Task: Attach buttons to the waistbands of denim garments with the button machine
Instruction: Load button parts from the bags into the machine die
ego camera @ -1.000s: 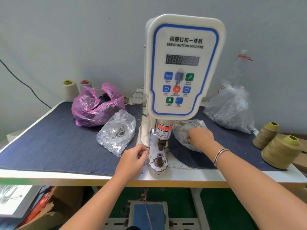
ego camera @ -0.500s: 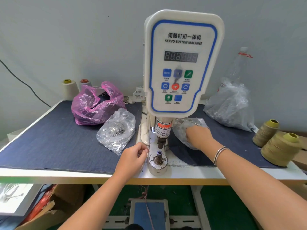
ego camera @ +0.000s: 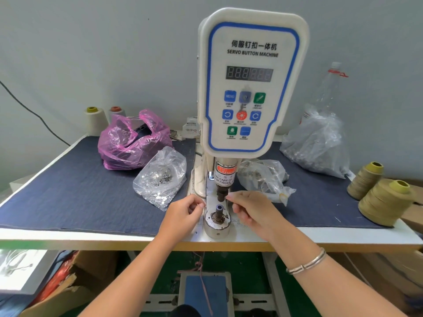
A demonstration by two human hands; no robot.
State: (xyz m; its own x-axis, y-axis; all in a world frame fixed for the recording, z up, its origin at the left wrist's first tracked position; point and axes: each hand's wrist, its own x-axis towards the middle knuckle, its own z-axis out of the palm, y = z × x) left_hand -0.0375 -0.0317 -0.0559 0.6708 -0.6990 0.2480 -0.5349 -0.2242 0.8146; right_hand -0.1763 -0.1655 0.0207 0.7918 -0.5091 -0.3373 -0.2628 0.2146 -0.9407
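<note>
Now our left hand [ego camera: 185, 211] and right hand [ego camera: 251, 209] each pinch something tiny (too small to tell what) beside the button machine [ego camera: 249, 88], just above its round base [ego camera: 217, 223].

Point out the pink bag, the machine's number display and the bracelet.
pink bag [ego camera: 128, 145]: head view, on its crinkled front.
number display [ego camera: 249, 73]: head view, middle of the dark digit window.
bracelet [ego camera: 307, 263]: head view, on the silver band.
</note>
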